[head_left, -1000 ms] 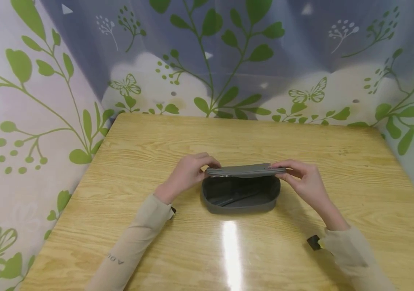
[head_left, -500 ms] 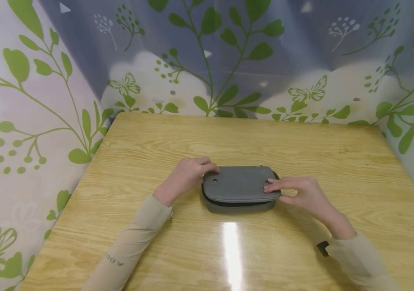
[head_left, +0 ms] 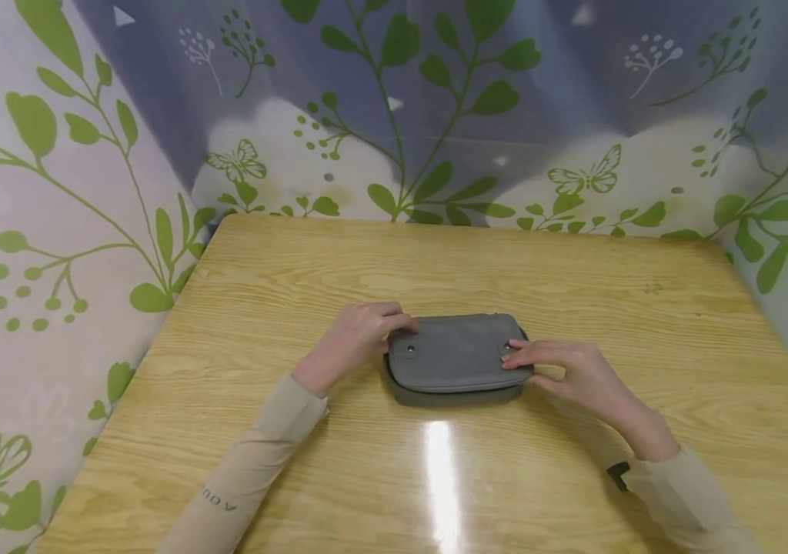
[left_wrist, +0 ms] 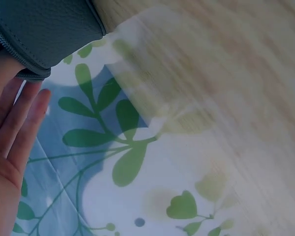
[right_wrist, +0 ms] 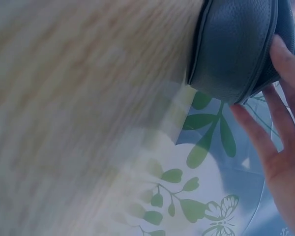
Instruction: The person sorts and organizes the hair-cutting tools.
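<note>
A grey leather-look zip case (head_left: 455, 360) sits on the wooden table, its lid folded down over the body with a dark gap along the rim. Two small metal snaps show on the lid. At the lid's back left corner, my left hand (head_left: 358, 337) pinches the edge; the zipper (left_wrist: 14, 49) runs beside the thumb in the left wrist view. My right hand (head_left: 579, 371) grips the lid's right end, fingers on top near the snap and thumb lower at the side. The right wrist view shows fingertips at the seam of the case (right_wrist: 231, 54). The inside is hidden.
The wooden table (head_left: 283, 261) reaches back to a curtain (head_left: 435, 115) printed with leaves and butterflies, which also hangs at both sides. A bright light reflection lies on the wood in front of the case.
The lid, raised a second ago with the dark inside showing, has come down over the body. My right hand has moved toward me and its fingers now lie on top of the lid.
</note>
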Motion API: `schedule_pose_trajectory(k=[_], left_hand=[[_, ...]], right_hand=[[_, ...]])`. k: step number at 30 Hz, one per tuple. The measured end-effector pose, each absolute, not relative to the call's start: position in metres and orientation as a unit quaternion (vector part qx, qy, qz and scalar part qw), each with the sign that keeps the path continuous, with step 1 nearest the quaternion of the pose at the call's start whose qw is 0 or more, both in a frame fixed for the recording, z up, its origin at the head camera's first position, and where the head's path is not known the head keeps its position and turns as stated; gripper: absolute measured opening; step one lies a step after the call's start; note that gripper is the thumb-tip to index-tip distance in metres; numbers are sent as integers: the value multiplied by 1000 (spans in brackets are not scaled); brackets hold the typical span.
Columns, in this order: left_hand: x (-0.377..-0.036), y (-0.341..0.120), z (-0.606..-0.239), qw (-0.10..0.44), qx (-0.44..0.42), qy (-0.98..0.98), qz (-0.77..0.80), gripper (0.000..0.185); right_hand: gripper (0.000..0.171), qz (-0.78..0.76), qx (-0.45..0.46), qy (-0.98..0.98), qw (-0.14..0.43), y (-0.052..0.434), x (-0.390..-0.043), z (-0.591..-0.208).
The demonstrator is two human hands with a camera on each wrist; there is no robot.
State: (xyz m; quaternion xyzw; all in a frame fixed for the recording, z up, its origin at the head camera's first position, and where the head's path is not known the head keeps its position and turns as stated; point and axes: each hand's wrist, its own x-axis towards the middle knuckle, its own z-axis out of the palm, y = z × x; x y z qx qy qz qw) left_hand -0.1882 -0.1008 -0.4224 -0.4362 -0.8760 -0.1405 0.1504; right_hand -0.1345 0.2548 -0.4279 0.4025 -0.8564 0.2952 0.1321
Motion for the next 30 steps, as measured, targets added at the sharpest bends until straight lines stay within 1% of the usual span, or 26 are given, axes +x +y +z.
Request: schedule_pose_trajectory(k=[5,12,18,21,23,25,28,30], left_hand=[[-184,-103,-419,123,-428,-880,-165,40],[-176,-106,-404,39,-415,-890,-187,39],[-172,-106,-398,-9,-411,-892,-188,40],[-170,-104,-399,-11,-401,-896,-189,33],[-170,-102,-400,0,-399,-898,-185,28],[-169,-100,-401,15,-400,-898,-181,28],[-167,-92,-403,29,-409,-895,-174,41],[-165,-86,-403,23,-412,-895,-170,55]], right_hand=[[55,335,428,-830,126,254,-134,-430],[54,334,421,-836,113,252,-132,-432],[54,310,411,-850,111,253,-130,-431],[53,302,408,-855,107,253,-130,-430],[51,296,406,-859,102,253,-129,-429],[48,296,400,-863,89,253,-128,-427],[42,299,380,-871,85,252,-128,-422],[38,296,357,-880,102,251,-131,-418]])
